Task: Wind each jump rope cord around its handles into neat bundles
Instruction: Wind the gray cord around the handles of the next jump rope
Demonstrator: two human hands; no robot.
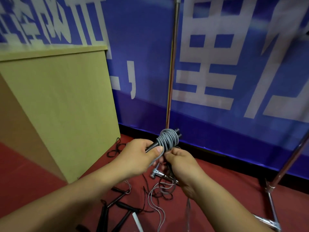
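- Your left hand (135, 156) grips the paired black handles (167, 139), thumb pressed on the lowest wrap; your right hand (179, 162) pinches the loose tail of the grey cord (168, 138), held above the floor before the banner.
- Ease that thumb and the springy coils will likely loosen and slide off the smooth handle ends.
- Pull the tail unevenly and the turns, already crossing, may bunch into a lump rather than a neat bundle.
- The cord looks slick, round, rubbery; the handles are slim, hard rods.
- Below, unwound ropes (155, 195) sprawl tangled on the red floor (33, 178); the hanging tail could snag them.
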